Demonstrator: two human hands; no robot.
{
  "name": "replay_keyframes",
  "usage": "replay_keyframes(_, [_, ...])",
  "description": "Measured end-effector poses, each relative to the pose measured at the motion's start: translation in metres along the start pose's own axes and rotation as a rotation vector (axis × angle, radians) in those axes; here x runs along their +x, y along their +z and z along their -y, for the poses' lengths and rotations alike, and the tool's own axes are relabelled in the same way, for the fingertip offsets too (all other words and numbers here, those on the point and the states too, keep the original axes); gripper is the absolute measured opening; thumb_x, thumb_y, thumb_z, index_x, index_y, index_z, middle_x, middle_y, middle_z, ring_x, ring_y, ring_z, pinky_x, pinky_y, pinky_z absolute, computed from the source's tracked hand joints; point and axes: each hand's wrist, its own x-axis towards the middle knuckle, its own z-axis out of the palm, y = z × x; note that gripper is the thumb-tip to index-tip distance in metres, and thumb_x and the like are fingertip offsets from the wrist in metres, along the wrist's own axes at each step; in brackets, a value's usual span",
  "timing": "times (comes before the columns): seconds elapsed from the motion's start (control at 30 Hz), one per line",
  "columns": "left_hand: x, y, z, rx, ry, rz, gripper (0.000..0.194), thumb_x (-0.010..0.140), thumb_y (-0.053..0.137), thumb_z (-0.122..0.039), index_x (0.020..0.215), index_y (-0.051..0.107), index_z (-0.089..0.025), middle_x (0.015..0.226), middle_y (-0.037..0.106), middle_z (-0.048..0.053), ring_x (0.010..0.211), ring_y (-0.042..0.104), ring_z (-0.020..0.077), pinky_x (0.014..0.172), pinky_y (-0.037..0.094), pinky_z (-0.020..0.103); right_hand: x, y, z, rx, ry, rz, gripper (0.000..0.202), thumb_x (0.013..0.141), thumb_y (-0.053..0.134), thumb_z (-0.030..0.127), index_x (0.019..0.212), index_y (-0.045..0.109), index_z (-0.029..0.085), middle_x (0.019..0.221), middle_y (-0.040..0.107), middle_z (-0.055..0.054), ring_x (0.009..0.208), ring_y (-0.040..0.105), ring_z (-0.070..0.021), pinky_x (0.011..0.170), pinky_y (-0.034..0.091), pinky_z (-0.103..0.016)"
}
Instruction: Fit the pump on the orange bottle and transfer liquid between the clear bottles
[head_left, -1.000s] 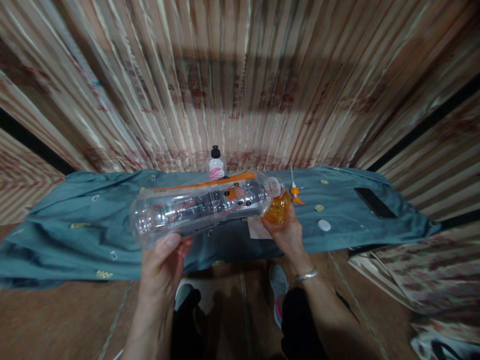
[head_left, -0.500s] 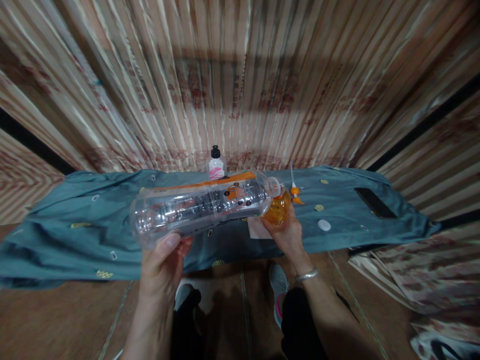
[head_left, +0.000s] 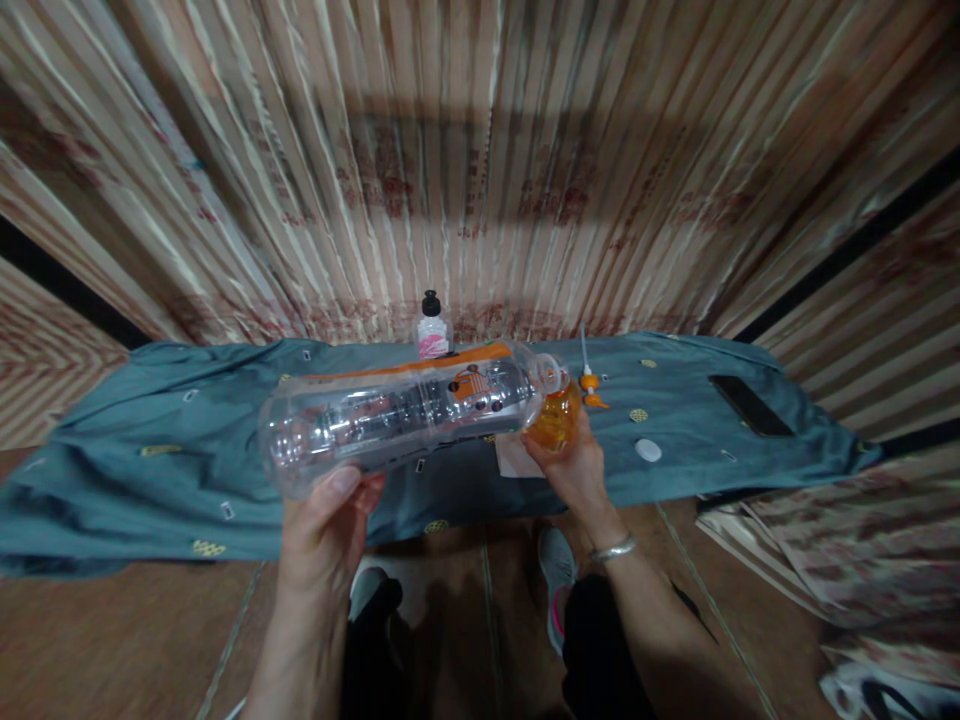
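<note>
My left hand is closed round the lower part of a large clear plastic bottle with an orange label. The bottle lies nearly level, its open neck pointing right and slightly raised. I see no liquid in it that I can make out. My right hand grips a smaller bottle of orange liquid, just below the large bottle's neck. The neck overlaps the small bottle's top, so I cannot tell whether they touch. Beyond my right hand lies an orange pump top with a pale tube.
A teal patterned cloth covers the table. A small clear bottle with a black cap stands at the back. To the right lie a white cap and a black phone. A pale sheet is partly hidden. Pleated curtains hang behind.
</note>
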Motion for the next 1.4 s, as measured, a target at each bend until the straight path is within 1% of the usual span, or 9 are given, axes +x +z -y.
replay_keyframes(0.27, [0.0014,-0.0025,0.0015,0.003,0.01,-0.015,0.072,0.036,0.098,-0.034,0.103,0.073,-0.022,0.093,0.08,0.006,0.049,0.059,0.0094,0.035,0.039,0.017,0.0002,-0.001,0.003,0.011,0.011,0.008,0.078,0.07,0.074,0.058,0.136,0.054,0.021,0.108,0.077,-0.011,0.094,0.075,-0.0313,0.077,0.059,-0.041])
replay_keyframes(0.4, [0.0013,-0.0014,0.0007,-0.002,-0.031,-0.047,0.078,0.03,0.1,-0.035,0.103,0.074,-0.024,0.096,0.081,0.006,0.05,0.062,0.0102,0.035,0.039,0.016,0.0001,-0.0008,0.0026,0.017,0.024,0.002,0.082,0.07,0.074,0.059,0.137,0.052,0.019,0.105,0.077,-0.011,0.092,0.075,-0.0312,0.076,0.059,-0.041])
replay_keyframes(0.53, [0.0004,0.0003,-0.001,-0.013,-0.05,-0.071,0.083,0.024,0.102,-0.035,0.101,0.074,-0.025,0.094,0.081,0.004,0.051,0.062,0.0109,0.038,0.045,0.017,0.0003,-0.0004,0.0033,0.017,0.032,0.008,0.082,0.068,0.075,0.059,0.136,0.053,0.019,0.108,0.077,-0.012,0.094,0.075,-0.0312,0.077,0.059,-0.041])
replay_keyframes(0.7, [0.0,-0.0013,-0.0004,-0.021,-0.025,-0.045,0.077,0.029,0.101,-0.034,0.101,0.074,-0.025,0.095,0.081,0.004,0.051,0.06,0.0098,0.035,0.038,0.016,0.0005,-0.0005,0.0037,0.013,0.025,0.001,0.082,0.069,0.075,0.057,0.138,0.052,0.019,0.109,0.077,-0.011,0.096,0.074,-0.0313,0.08,0.059,-0.041])
replay_keyframes(0.83, [0.0014,-0.0047,0.002,-0.003,-0.006,-0.008,0.074,0.036,0.099,-0.034,0.105,0.073,-0.024,0.099,0.08,0.006,0.053,0.062,0.0107,0.036,0.037,0.018,0.0004,-0.0008,0.0029,0.014,0.016,0.008,0.081,0.07,0.074,0.058,0.137,0.052,0.02,0.112,0.077,-0.012,0.098,0.074,-0.0318,0.08,0.059,-0.042])
replay_keyframes(1.0, [0.0022,-0.0048,0.0023,0.001,0.011,-0.004,0.073,0.038,0.097,-0.032,0.105,0.072,-0.021,0.096,0.079,0.005,0.049,0.059,0.0091,0.036,0.036,0.018,0.0001,-0.001,0.0023,0.022,0.031,0.008,0.082,0.069,0.075,0.057,0.138,0.052,0.02,0.111,0.077,-0.011,0.097,0.074,-0.0315,0.079,0.059,-0.041])
replay_keyframes(1.17, [0.0008,-0.0015,0.0002,0.002,0.003,-0.015,0.072,0.035,0.099,-0.033,0.101,0.072,-0.022,0.095,0.079,0.004,0.048,0.059,0.009,0.035,0.035,0.018,0.0006,-0.0021,0.0049,0.037,0.049,0.018,0.081,0.068,0.076,0.056,0.137,0.053,0.021,0.112,0.076,-0.011,0.098,0.074,-0.0318,0.081,0.059,-0.042])
replay_keyframes(1.27, [0.0006,-0.0018,0.0006,-0.001,0.003,-0.002,0.071,0.037,0.098,-0.033,0.102,0.072,-0.023,0.097,0.08,0.005,0.049,0.059,0.0094,0.036,0.038,0.018,0.0013,-0.0029,0.007,0.05,0.051,0.018,0.08,0.067,0.076,0.056,0.135,0.053,0.02,0.113,0.076,-0.012,0.1,0.074,-0.0321,0.083,0.059,-0.043])
replay_keyframes(1.4, [0.001,-0.0027,0.0016,-0.013,-0.009,-0.035,0.078,0.032,0.1,-0.035,0.104,0.073,-0.022,0.094,0.08,0.007,0.048,0.059,0.0098,0.035,0.038,0.017,0.0014,-0.0028,0.0064,0.055,0.045,0.022,0.077,0.068,0.075,0.056,0.133,0.055,0.019,0.112,0.076,-0.012,0.099,0.074,-0.0316,0.083,0.059,-0.042])
